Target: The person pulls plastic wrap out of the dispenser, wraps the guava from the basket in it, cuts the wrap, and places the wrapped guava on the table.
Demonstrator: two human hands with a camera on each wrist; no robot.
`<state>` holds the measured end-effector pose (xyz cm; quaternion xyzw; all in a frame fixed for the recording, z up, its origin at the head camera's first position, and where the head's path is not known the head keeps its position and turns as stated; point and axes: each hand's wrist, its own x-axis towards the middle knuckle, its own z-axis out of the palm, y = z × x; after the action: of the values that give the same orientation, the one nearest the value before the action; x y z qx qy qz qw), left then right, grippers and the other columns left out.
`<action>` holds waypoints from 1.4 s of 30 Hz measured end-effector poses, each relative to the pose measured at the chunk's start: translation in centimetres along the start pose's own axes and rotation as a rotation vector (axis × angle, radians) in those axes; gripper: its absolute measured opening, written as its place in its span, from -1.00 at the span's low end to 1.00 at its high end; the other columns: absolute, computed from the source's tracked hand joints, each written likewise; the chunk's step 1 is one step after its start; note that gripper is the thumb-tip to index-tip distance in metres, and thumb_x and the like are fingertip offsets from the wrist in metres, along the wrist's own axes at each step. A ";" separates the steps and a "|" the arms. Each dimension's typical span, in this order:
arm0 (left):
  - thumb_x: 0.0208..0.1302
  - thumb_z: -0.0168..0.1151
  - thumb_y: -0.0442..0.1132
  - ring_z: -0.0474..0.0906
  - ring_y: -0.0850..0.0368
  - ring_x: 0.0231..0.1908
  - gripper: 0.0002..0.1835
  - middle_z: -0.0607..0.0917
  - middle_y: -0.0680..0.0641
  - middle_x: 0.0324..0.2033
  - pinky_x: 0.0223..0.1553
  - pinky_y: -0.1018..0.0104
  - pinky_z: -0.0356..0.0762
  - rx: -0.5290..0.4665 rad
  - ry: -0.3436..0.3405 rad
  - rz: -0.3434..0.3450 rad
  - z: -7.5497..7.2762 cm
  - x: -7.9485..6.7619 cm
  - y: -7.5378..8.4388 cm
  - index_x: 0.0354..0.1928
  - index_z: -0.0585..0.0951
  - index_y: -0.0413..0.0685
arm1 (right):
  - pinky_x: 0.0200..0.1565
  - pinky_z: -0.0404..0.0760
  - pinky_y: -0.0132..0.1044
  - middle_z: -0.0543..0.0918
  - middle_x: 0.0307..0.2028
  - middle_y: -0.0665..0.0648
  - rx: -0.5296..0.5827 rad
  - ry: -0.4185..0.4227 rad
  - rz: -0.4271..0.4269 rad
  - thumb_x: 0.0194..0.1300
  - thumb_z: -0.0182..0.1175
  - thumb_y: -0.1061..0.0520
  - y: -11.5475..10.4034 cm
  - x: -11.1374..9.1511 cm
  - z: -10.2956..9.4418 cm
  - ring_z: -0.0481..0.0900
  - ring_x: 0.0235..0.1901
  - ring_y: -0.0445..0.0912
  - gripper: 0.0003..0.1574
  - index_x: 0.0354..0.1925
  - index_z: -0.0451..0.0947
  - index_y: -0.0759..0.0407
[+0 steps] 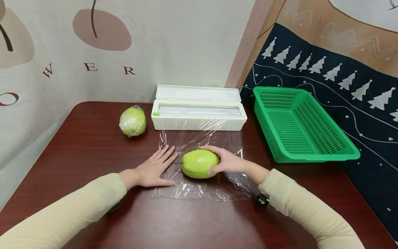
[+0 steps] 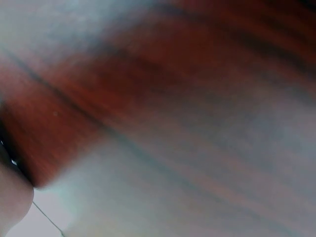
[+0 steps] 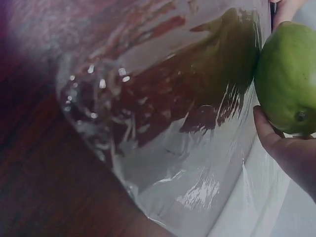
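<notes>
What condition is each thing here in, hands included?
Clear film: spread out, creased
White box: lid open
Near fruit: unwrapped, lying on its side
Far fruit: wrapped in plastic
Green basket: upright
Left hand: palm down, fingers spread
Right hand: gripping the near fruit

2 arms (image 1: 84, 204) reach forward, left grip (image 1: 155, 169) spread flat, right grip (image 1: 228, 160) curled.

You have 2 hands (image 1: 152, 171) (image 1: 229, 162) | you face 2 green fruits (image 1: 199, 164) (image 1: 133, 121) | 1 clear film sheet (image 1: 202, 190) | 1 white lidded box (image 1: 198, 93) | 1 green basket (image 1: 306, 129) | 1 table (image 1: 93, 148)
</notes>
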<state>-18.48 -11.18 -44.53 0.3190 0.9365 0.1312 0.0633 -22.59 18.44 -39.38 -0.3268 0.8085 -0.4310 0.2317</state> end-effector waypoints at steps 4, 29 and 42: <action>0.07 0.14 0.34 -0.30 -0.22 0.45 0.06 -0.11 -0.25 0.46 0.40 -0.13 -0.20 -0.002 -0.006 -0.007 -0.2 0.0 0.2 0.44 0.03 -0.15 | 0.16 0.39 -0.13 0.38 0.21 0.24 0.018 -0.020 -0.005 -0.09 0.39 0.20 0.1 -0.1 0.1 0.42 0.13 0.07 0.05 0.36 0.16 0.11; 0.10 0.32 -0.15 0.30 -0.11 0.22 -0.50 0.47 -0.15 0.14 0.24 -0.13 0.21 -0.440 0.352 -0.077 -5.1 -0.9 1.8 0.09 0.50 -0.15 | 0.22 0.32 -0.05 0.30 0.27 0.24 -0.004 -0.099 -0.024 -0.07 0.43 0.19 0.3 -1.0 0.4 0.37 0.19 0.09 0.15 0.40 0.03 0.14; -0.10 0.43 0.05 0.39 0.34 -0.35 -0.70 0.50 0.19 -0.45 -0.26 0.46 0.41 -0.275 -0.006 0.129 -3.3 -2.8 3.4 -0.41 0.54 0.13 | 0.26 0.30 0.06 0.26 0.29 0.26 -0.068 -0.065 -0.040 -0.06 0.44 0.15 -0.3 -1.7 0.5 0.31 0.24 0.13 0.17 0.41 0.00 0.15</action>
<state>-15.00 -11.00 -40.32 0.3675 0.8870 0.2609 0.1007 -20.98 19.24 -39.20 -0.3644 0.8081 -0.3970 0.2377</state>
